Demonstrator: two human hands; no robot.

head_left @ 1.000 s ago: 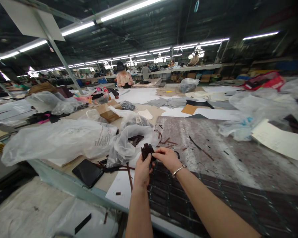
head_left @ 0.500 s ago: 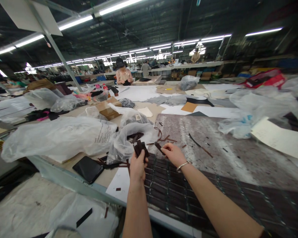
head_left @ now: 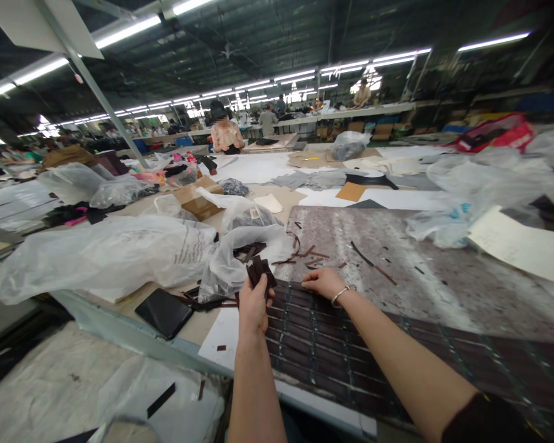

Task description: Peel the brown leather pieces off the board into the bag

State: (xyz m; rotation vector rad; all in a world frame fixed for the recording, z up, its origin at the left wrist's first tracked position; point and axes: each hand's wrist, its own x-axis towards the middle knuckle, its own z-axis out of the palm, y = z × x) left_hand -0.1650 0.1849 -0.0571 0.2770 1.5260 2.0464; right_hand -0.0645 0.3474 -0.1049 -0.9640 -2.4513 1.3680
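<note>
My left hand [head_left: 255, 304] is closed around a small bundle of dark brown strips [head_left: 260, 271], held upright near the mouth of a clear plastic bag [head_left: 221, 264] with more strips inside. To the right, my right hand [head_left: 324, 284] has its fingers pinched at the upper edge of the laid-out rows of dark brown strips [head_left: 300, 332]. A strip end lies at the fingertips, mostly hidden beneath them. The rows lie side by side on the board, crossed by dark green, shiny lines. A bracelet circles my right wrist.
Loose strip scraps [head_left: 373, 264] are scattered over the stained grey-brown board [head_left: 425, 277]. A black phone or tablet [head_left: 164, 312] lies left of my left hand. Plastic bags [head_left: 106, 252] cover the left side of the table. Across it stands a person [head_left: 227, 135].
My right hand has come down with a strip from beside the bundle to the upper edge of the laid rows. My left hand still holds its bundle in nearly the same place.
</note>
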